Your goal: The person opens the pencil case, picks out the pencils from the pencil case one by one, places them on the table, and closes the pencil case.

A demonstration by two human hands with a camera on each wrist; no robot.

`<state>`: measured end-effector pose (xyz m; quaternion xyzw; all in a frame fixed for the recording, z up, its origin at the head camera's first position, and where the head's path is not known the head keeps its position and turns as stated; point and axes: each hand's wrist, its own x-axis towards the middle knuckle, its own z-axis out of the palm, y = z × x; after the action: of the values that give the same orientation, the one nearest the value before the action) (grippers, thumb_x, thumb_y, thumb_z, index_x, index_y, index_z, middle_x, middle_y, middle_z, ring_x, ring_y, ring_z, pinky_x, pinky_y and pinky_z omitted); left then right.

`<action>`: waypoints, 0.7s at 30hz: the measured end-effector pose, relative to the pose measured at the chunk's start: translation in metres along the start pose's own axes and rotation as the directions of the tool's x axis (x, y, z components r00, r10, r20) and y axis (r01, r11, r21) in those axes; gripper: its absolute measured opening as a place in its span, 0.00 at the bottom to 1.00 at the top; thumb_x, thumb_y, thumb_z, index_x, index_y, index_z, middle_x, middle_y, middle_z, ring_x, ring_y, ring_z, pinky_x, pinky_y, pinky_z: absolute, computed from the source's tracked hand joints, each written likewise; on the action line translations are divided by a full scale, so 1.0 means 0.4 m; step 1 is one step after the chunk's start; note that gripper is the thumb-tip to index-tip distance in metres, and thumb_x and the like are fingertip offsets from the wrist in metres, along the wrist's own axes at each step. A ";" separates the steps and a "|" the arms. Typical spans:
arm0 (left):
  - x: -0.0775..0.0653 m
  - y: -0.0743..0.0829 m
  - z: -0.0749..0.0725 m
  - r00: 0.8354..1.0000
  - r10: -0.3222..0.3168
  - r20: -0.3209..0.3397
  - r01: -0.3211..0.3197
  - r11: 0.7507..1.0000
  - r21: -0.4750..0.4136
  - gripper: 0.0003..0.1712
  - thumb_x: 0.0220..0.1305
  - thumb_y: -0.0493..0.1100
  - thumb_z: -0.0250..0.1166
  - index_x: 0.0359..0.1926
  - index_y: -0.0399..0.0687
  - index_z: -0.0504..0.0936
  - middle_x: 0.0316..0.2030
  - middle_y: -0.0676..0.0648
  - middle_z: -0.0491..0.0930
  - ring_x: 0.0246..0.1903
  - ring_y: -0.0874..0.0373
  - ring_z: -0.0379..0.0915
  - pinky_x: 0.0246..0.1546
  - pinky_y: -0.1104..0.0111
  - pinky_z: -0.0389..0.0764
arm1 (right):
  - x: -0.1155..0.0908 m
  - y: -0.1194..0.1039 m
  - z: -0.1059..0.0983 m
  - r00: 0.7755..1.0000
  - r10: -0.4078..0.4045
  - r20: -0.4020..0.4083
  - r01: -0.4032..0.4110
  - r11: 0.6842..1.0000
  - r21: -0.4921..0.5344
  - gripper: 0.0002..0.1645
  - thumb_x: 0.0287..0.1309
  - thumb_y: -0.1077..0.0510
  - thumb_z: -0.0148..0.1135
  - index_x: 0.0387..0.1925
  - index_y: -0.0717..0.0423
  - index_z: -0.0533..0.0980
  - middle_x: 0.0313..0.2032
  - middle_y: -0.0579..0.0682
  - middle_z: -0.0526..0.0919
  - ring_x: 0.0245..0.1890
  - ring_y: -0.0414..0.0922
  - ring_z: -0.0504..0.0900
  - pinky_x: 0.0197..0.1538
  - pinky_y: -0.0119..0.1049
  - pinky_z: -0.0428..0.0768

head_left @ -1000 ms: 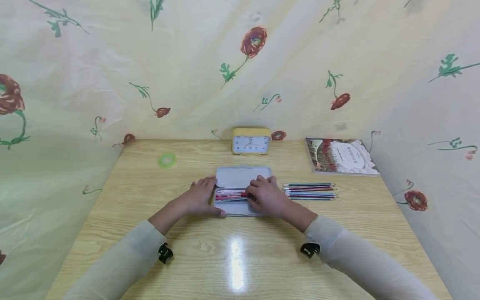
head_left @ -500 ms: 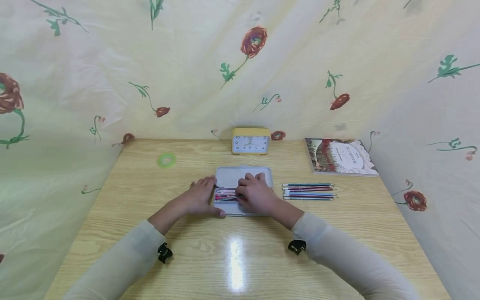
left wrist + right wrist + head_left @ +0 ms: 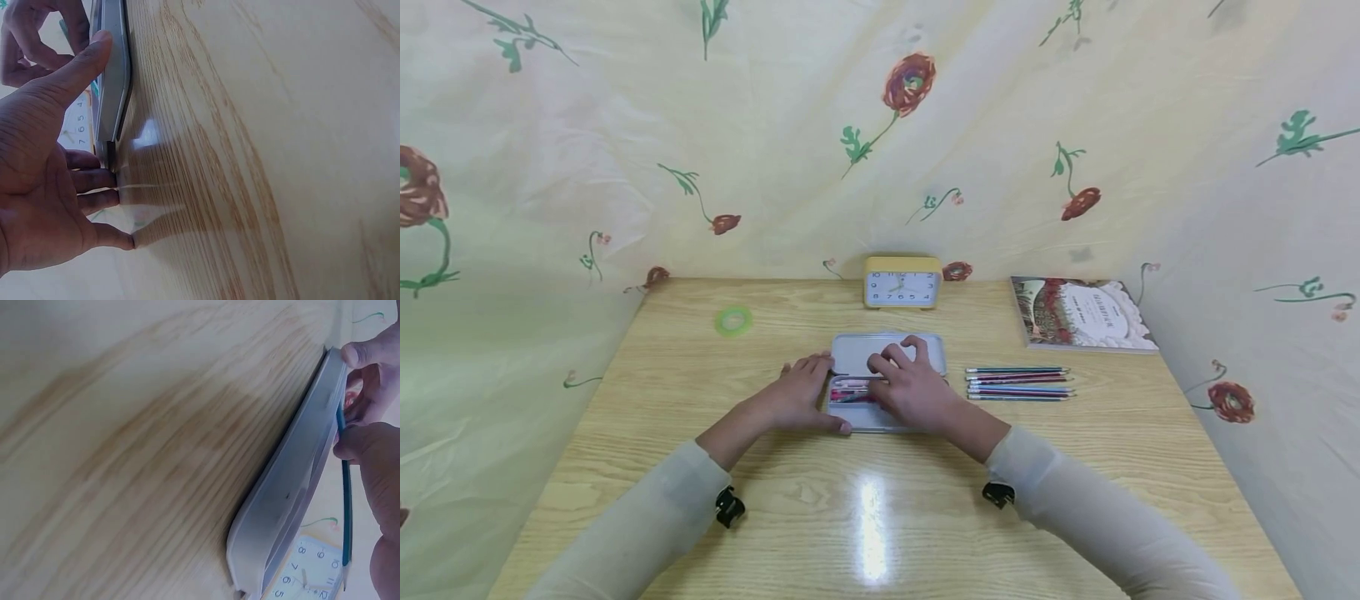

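Note:
An open pale grey pencil case (image 3: pixel 852 354) lies at mid-table in the head view, its lid folded back. Several pens and pencils (image 3: pixel 848 392) lie in its upper compartment. My left hand (image 3: pixel 797 396) spans the case's left end, with the thumb on the front rim and the fingers fairly straight by the hinge side. Over the case, my right hand (image 3: pixel 917 398) pinches a teal pencil (image 3: pixel 347 512), whose sharpened tip shows in the right wrist view. The other fingers are raised and bent. The right hand hides the right part of the compartment.
Several pencils (image 3: pixel 1018 389) lie in a row right of the case. Behind it stands a yellow alarm clock (image 3: pixel 902 283). A book (image 3: pixel 1084 313) lies at the back right, and a green tape roll (image 3: pixel 733 321) at the back left.
My right hand has moved left along the case, and its upper fingers have since lifted and spread apart. The left hand stays in place.

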<state>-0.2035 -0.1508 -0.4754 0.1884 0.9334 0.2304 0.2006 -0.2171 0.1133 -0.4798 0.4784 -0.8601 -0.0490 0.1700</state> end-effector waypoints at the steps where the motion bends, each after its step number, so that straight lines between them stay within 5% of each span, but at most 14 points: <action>1: 0.001 0.000 0.000 1.000 -0.001 0.001 0.001 1.000 0.002 0.73 0.59 0.70 0.82 0.87 0.39 0.52 0.87 0.31 0.53 0.87 0.31 0.48 0.85 0.28 0.47 | -0.004 0.004 -0.001 1.000 -0.003 -0.004 0.003 1.000 -0.006 0.07 0.71 0.49 0.76 0.46 0.42 0.91 0.56 0.47 0.82 0.59 0.51 0.76 0.67 0.67 0.75; 21: 0.001 -0.002 0.004 1.000 0.010 0.011 -0.010 1.000 -0.007 0.72 0.59 0.69 0.82 0.87 0.38 0.53 0.88 0.30 0.51 0.87 0.29 0.46 0.84 0.27 0.46 | -0.162 0.103 -0.016 0.979 0.115 -0.167 -0.098 0.990 0.106 0.11 0.63 0.54 0.82 0.46 0.44 0.90 0.57 0.54 0.79 0.57 0.58 0.75 0.66 0.74 0.73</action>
<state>-0.2034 -0.1507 -0.4771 0.1935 0.9305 0.2338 0.2052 -0.2169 0.1902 -0.4796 0.4419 -0.8679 0.0436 0.2227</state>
